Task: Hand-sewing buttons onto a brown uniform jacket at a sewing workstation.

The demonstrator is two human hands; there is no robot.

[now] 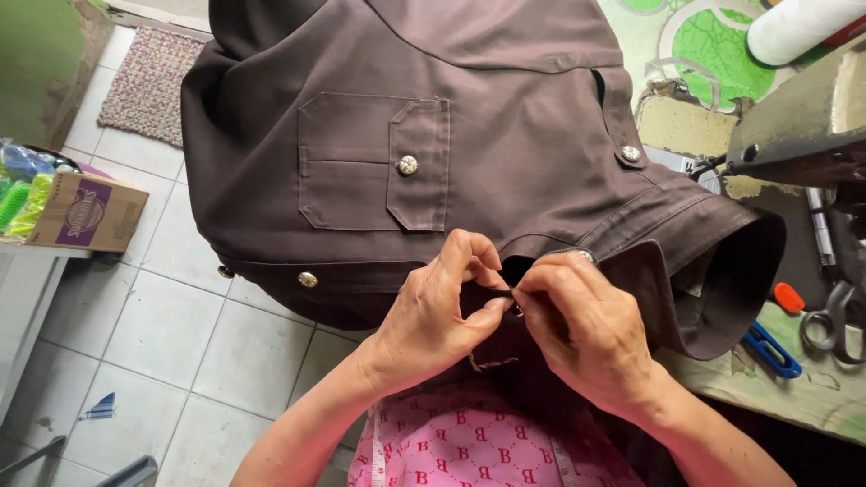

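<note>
Head view: both hands meet at the near edge of a brown garment (469,135) draped over the table (812,397). Left hand (433,311) and right hand (586,325) each pinch its fabric between thumb and fingertips. Scissors (834,325) lie right.

I see both forearms rising from the bottom edge and converging at centre, bare to the wrist. My left hand (431,311) is curled, thumb and forefinger pinched together — the other fingers arched above them. My right hand (586,329) mirrors it, knuckles up, its fingertips (526,296) meeting the left's in a tight pinch — wrists angled inward.
</note>
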